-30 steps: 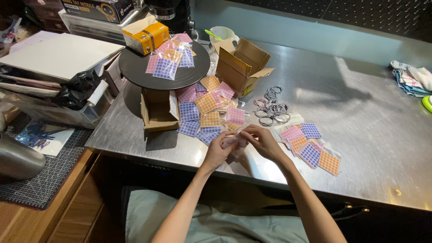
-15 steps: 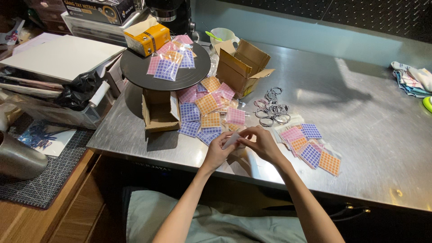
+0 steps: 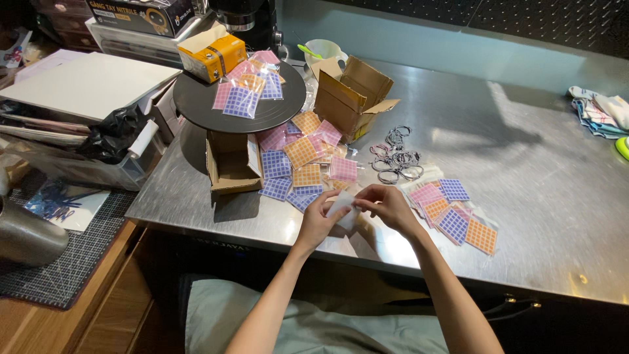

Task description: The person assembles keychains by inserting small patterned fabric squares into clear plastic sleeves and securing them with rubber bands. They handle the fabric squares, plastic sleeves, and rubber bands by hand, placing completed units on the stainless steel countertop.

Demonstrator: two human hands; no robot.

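Now my left hand [image 3: 319, 219] and right hand [image 3: 391, 204] both pinch one small clear packet [image 3: 342, 206], just in front of the metal rings [image 3: 395, 159] on the bench [image 3: 524, 151]. It looks light, thin and slippery, so I hold its edges.

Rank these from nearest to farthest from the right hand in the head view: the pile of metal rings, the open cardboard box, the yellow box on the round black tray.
From the right hand:
1. Pile of metal rings, just beyond the hand on the steel table.
2. Open cardboard box, farther back and slightly left.
3. Yellow box, far back-left on the round black tray.
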